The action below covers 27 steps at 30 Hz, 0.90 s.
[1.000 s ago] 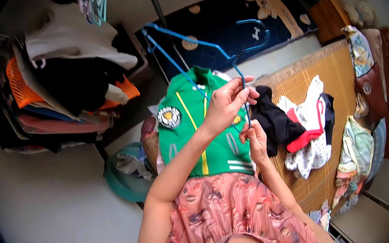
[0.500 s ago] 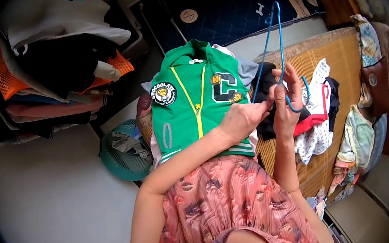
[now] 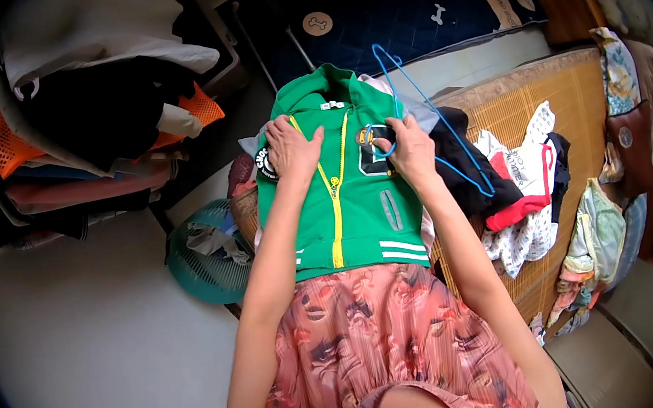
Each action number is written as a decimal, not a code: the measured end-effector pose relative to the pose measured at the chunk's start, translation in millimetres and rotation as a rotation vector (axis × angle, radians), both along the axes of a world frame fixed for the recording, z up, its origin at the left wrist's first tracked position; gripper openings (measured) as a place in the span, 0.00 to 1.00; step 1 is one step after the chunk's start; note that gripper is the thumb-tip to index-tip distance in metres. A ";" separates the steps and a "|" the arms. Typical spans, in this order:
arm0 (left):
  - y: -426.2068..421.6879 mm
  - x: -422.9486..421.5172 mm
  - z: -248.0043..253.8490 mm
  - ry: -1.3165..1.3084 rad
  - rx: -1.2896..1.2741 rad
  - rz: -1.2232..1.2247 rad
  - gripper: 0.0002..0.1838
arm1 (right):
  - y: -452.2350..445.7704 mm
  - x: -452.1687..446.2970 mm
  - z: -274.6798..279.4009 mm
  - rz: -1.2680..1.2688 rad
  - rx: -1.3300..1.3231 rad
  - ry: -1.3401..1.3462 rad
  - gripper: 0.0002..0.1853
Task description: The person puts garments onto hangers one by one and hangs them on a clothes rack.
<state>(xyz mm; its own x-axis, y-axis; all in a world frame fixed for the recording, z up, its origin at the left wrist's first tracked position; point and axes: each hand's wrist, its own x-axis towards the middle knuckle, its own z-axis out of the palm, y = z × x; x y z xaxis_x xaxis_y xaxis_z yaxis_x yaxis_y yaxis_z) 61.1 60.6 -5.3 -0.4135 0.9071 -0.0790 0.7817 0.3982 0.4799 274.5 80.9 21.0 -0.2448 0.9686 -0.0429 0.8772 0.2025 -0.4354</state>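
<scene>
Hanger [image 3: 462, 175] gripped in right hand [image 3: 411, 151]; left hand [image 3: 295, 152] spread on jacket [image 3: 361, 216], well apart, laid front-up beyond dress [image 3: 382, 327]. Likely steadying jacket and lining up hanger; next, calls for keeping zip [image 3: 335, 223] parted, collar [image 3: 332, 81] loose.

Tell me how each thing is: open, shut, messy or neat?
Jacket, front up, smooth.
Zip, open above, closed below.
Hanger, bare, held.
Left hand, open, resting on jacket.
Right hand, closed on hanger.
Basket, cloth inside.
Black clothes, crumpled.
White clothes, crumpled.
</scene>
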 end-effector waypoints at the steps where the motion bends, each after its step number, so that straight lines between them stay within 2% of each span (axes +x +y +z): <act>1: -1.0 -2.8 -0.7 0.011 -0.051 -0.005 0.26 | -1.1 -3.4 -9.2 -0.024 0.027 0.012 0.16; 3: 0.6 -9.5 -2.4 0.029 -0.151 -0.015 0.25 | 0.9 -2.4 -15.2 -0.046 -0.002 0.029 0.12; 4: 2.5 -14.3 -2.7 0.026 -0.124 0.015 0.21 | 0.6 -0.4 -13.9 -0.032 0.003 0.040 0.11; 7: 2.1 -45.4 -2.8 -0.342 -0.177 0.024 0.20 | -1.4 9.0 12.0 -0.027 0.019 0.101 0.09; 8: -2.1 -49.6 -1.3 -0.525 -0.108 0.105 0.20 | -4.1 13.3 27.7 -0.031 0.038 0.154 0.08; 9: -10.6 -55.9 -9.9 -0.827 -0.051 0.173 0.21 | -9.5 18.5 44.3 -0.039 0.054 0.207 0.07; 11: -26.6 -52.2 19.1 -1.058 0.083 0.209 0.18 | -28.1 30.4 87.6 -0.084 0.044 0.236 0.06; 12: -32.1 -45.3 49.3 -1.130 0.077 0.247 0.15 | -39.4 39.6 99.7 -0.097 0.026 0.218 0.06; 15: -54.5 -44.5 52.3 -1.136 -0.016 0.226 0.16 | -61.8 62.9 114.8 -0.029 -0.066 0.117 0.09; 18: -57.3 -37.5 41.0 -1.133 0.008 0.287 0.15 | -74.3 64.5 127.7 -0.195 -0.127 0.283 0.21; 19: -56.4 -35.0 41.6 -1.137 0.022 0.300 0.14 | -74.3 62.1 136.3 -0.153 -0.070 0.342 0.22; 21: -53.0 -33.0 44.6 -1.151 0.128 0.342 0.13 | -72.7 59.9 148.3 -0.058 -0.022 0.449 0.20; 22: -50.1 -33.6 45.6 -1.152 0.180 0.359 0.13 | -68.4 57.3 163.8 0.008 -0.041 0.421 0.18; 27: -39.7 -22.2 76.1 -1.174 0.429 0.433 0.12 | -75.9 59.8 189.2 -0.033 -0.120 0.666 0.13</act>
